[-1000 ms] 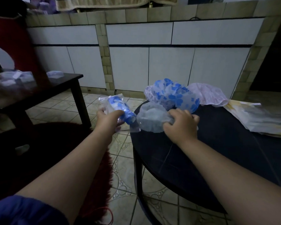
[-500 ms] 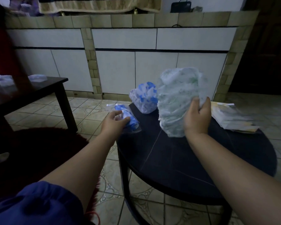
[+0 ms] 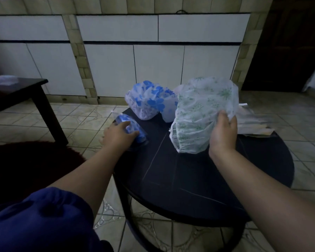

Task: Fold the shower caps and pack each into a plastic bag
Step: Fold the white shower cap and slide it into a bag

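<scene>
Green-print shower cap (image 3: 198,113) held aloft

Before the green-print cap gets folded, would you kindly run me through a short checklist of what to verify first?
1. Right hand grips the green-print shower cap: ok.
2. Cap laid flat for folding: not ok, it hangs bunched above the round table.
3. Packed blue cap set down on the table: ok, it rests near the edge.
4. Left hand free to help: not ok, it rests on the packed cap.
5. Bare table space in front: ok.
6. Empty plastic bag within reach: cannot tell; the stack behind is unclear.
</scene>
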